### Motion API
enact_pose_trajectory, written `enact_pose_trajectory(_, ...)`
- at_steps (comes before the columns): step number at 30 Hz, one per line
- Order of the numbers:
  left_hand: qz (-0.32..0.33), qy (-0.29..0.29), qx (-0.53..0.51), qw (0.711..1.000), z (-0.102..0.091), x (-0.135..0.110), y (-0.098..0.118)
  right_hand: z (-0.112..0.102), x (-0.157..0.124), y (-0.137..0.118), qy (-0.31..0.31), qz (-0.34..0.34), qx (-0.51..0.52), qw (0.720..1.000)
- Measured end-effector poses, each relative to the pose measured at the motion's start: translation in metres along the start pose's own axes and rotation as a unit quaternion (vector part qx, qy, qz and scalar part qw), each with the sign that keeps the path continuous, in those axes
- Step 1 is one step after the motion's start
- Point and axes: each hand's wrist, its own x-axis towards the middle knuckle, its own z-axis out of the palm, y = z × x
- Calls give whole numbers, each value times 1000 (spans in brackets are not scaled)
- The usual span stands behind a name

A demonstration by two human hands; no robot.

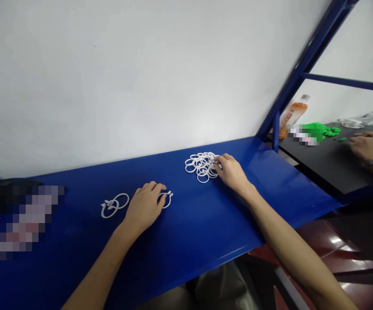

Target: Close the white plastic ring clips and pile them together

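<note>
My left hand rests palm down on the blue shelf, its curled fingers pressed on a white plastic ring that shows at the fingertips. Two more joined white rings lie just left of that hand. My right hand reaches to a pile of several white rings near the wall, and its fingertips pinch at the pile's right edge.
A white wall rises behind the shelf. A blue metal frame post slants up at the right. Beyond it, another person's hands work on a dark table with green pieces and an orange bottle.
</note>
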Motion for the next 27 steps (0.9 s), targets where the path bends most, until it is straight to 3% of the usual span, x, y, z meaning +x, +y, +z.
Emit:
enact_pose_trajectory(7, -5, 16, -40, 999, -3, 2, 10, -11, -4, -27, 77, -48, 72, 993)
enact_pose_trajectory(11, -21, 68, -63, 996, -3, -1, 21, -10, -16, -62, -16, -111, 217, 970)
enact_pose_trajectory(14, -8, 112, -72, 991, -1, -3, 30, 0, -26, -81, -98, -116, 298, 942)
enact_pose_trajectory(17, 9, 127, -123, 984, 0, -5, 36, 10, -31, -88, -122, -109, 331, 929)
enact_pose_trajectory(20, -23, 77, -267, 960, -2, -4, 38, 13, -32, -87, -121, -110, 342, 925)
enact_pose_trajectory(23, -77, -9, -427, 901, -3, -2, 34, 11, -33, -88, -123, -139, 359, 915)
enact_pose_trajectory(25, -88, -36, -484, 870, -1, 0, 31, 9, -34, -90, -128, -164, 368, 906)
enact_pose_trajectory(27, -80, -44, -506, 858, 2, 1, 28, 9, -35, -92, -132, -178, 375, 900)
